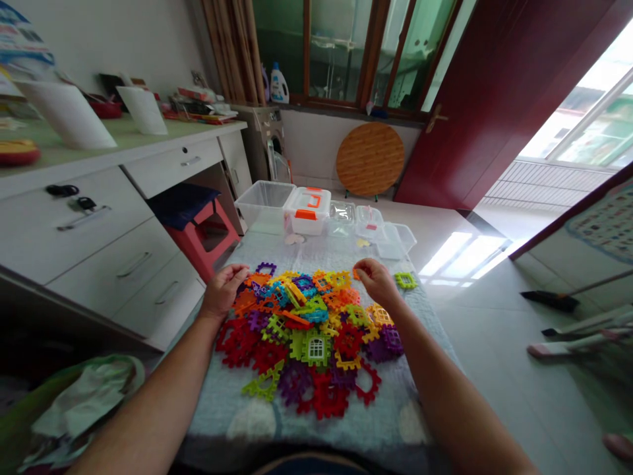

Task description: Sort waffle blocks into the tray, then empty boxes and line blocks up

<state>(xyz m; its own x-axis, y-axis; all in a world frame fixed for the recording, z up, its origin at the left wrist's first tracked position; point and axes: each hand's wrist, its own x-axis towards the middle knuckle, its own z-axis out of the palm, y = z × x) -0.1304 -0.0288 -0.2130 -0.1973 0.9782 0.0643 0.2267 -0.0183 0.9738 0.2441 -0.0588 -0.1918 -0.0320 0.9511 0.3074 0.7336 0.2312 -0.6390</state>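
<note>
pinching a mostly hidden orange plastic piece (355, 274), the right hand (374, 280) faces the left hand (225, 289), bunched beside overlapping multicoloured notched plastic tiles (298, 346), its hold unclear.

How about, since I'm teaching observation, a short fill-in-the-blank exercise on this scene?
The front latch on the largest lidded clear plastic box is coloured ____.
The pink plastic stool stands on the person's ____ side.
The lone lime-green square plastic piece lies nearest the person's ____ hand.

Missing words: orange; left; right.
</note>
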